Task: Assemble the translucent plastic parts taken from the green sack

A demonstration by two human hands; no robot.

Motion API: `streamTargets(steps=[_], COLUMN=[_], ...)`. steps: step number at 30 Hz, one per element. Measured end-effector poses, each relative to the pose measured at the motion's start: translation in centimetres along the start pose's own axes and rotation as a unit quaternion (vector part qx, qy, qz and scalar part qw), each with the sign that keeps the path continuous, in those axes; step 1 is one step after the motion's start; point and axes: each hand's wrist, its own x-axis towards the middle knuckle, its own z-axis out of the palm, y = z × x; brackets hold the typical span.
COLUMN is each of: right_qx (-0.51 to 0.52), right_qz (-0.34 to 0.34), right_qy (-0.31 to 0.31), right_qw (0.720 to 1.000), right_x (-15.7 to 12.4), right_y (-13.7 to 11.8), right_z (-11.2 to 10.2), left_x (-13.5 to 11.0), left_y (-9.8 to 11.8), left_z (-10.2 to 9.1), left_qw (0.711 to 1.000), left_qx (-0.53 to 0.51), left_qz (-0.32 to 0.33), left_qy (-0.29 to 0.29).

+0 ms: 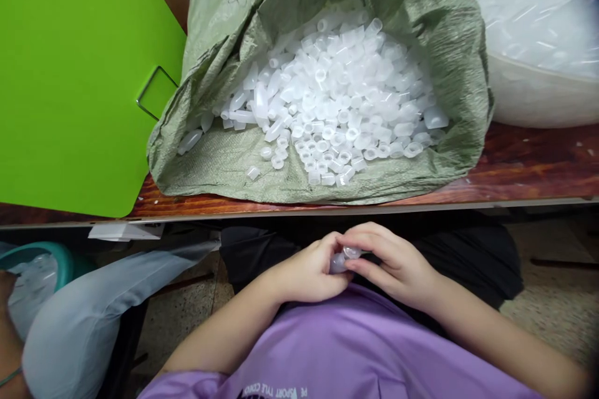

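Observation:
My left hand [314, 269] is closed around a small translucent plastic piece [337, 264], held just above my lap. Against it, the fingertips of my right hand [390, 259] pinch a second clear plastic piece [352, 252]. The two pieces meet between my hands; whether they are joined I cannot tell. Beyond them, on the table, a green woven sack [210, 168] lies with its mouth toward me. Out of it spills a heap of small white translucent plastic caps and tubes [346, 93].
A bright green board [79, 75] with a metal handle [152, 90] covers the table's left side. At the right stands a white tub [538, 90] heaped with clear pieces. Lower left, another person's jeans leg [79, 324] is beside a teal bucket [70, 262] of clear pieces.

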Motion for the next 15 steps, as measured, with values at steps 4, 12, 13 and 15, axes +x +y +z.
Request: streamTargets(steps=[4,12,13,15], right_qx=[0.049,0.147,0.157,0.163], right_qz=[0.014,0.068,0.081,0.085], right_qy=[0.031,-0.029,-0.040,-0.060], right_qw=[0.998,0.986,0.984,0.981], right_x=[-0.8,-1.2,-1.3,-1.4], right_y=[0.4,0.8,0.9,0.9], right_z=[0.3,0.0,-0.1,-0.5], left_x=[0.6,1.0,1.1,1.3], left_y=[-0.1,0.3,0.3,0.2], left_z=[-0.2,-0.7,-0.7,-0.7], left_qw=[0.997,0.970,0.956,0.924], left_qx=[-0.056,-0.176,-0.212,-0.285], left_qz=[-0.025,-0.127,-0.152,-0.185], left_qy=[-0.051,-0.111,-0.132,-0.178])
